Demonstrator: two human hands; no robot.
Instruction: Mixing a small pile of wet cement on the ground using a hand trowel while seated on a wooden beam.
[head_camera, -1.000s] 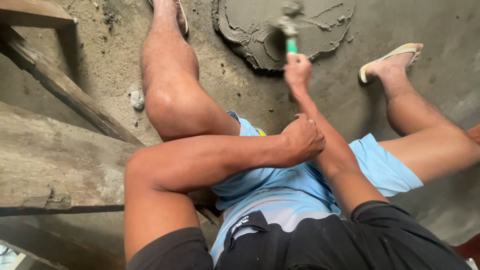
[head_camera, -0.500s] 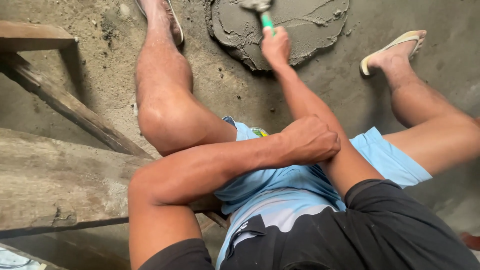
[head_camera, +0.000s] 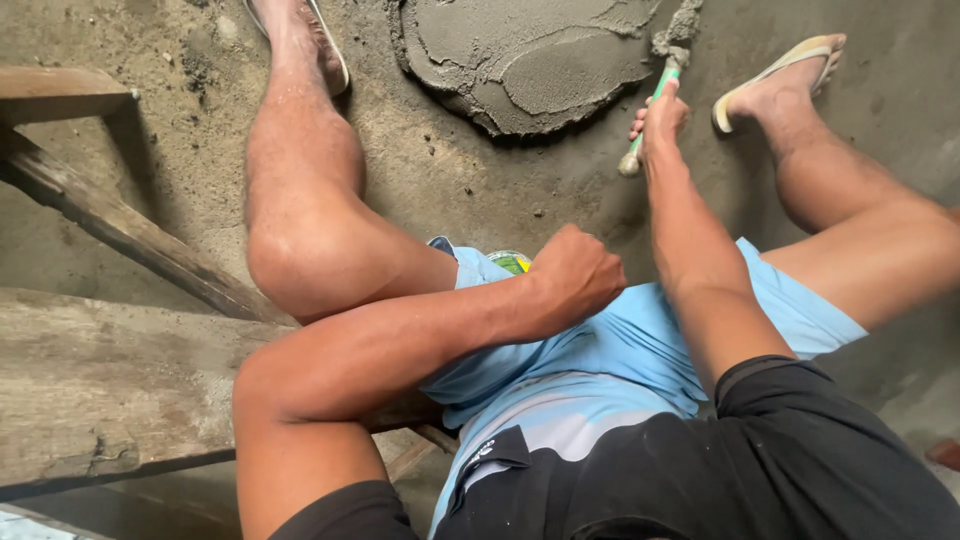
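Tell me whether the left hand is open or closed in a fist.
Closed. The left hand is curled into a fist, knuckles up, holding nothing visible, resting over the light blue shorts between the knees.

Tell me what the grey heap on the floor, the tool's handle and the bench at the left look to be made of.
The heap looks like wet cement mortar: dull grey, gritty, with smooth swept marks. The handle in the right hand looks like green plastic, or painted; mortar smears leave it open. The bench looks like rough bare wood, with grain, cracks and grey dust.
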